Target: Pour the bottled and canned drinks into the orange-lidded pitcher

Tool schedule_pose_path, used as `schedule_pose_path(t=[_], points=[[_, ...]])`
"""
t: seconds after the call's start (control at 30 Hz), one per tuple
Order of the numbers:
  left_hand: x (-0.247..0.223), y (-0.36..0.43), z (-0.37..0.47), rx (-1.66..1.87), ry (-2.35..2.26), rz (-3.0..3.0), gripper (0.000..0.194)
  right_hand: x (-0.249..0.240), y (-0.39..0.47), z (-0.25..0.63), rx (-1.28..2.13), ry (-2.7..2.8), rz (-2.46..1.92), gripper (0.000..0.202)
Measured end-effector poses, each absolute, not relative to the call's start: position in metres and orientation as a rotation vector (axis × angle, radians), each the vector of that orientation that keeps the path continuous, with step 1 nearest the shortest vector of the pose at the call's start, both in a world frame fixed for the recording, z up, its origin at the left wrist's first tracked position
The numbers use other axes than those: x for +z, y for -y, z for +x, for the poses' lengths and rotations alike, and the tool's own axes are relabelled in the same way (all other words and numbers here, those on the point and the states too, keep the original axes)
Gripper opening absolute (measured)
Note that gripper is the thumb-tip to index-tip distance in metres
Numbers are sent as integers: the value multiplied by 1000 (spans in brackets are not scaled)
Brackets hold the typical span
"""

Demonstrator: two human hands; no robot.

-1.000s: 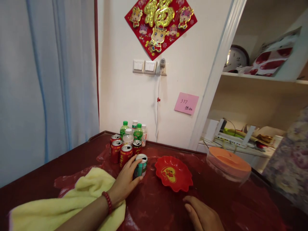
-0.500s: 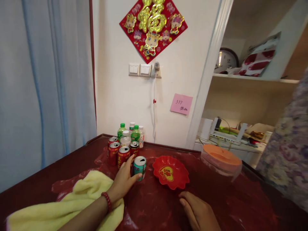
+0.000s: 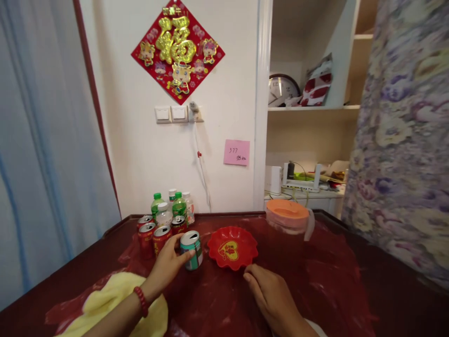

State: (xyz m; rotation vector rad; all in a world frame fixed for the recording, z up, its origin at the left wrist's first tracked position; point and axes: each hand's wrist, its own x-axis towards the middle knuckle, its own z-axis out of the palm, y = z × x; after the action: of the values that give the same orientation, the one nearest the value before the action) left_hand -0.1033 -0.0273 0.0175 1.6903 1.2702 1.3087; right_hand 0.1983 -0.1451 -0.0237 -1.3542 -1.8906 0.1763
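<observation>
My left hand [image 3: 171,260], with a red bead bracelet at its wrist, has its thumb and fingers round a teal can [image 3: 191,252] that stands upright on the dark red table. Behind and left of it are several red cans [image 3: 146,239] and a dark can [image 3: 178,224], all with opened tops. My right hand [image 3: 268,290] is curled at the near right edge of a red scalloped plate [image 3: 245,250]; nothing shows in its fingers.
Several bottles [image 3: 179,204] with green or white caps stand behind the cans. A yellow cloth [image 3: 115,299] lies under my left forearm. At the back right is a clear container with an orange lid [image 3: 287,209]. A floral curtain [image 3: 403,140] hangs at the right.
The view has turned to the right. My left fingers have closed round the teal can, which they were only reaching beside before. My right hand remains near the plate.
</observation>
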Motion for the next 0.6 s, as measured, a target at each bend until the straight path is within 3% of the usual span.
schedule_pose_path(t=[0.23,0.47,0.6], points=[[46,8,-29,1204,-1001,1883,58,-28,142,204,23,1687,-1354,33],[10,-25,13,1079,-1137,2027,50,-21,143,203,35,1725,-1341,38],[-3,-31,13,1045,-1151,2014,59,-20,142,204,58,1738,-1341,39]])
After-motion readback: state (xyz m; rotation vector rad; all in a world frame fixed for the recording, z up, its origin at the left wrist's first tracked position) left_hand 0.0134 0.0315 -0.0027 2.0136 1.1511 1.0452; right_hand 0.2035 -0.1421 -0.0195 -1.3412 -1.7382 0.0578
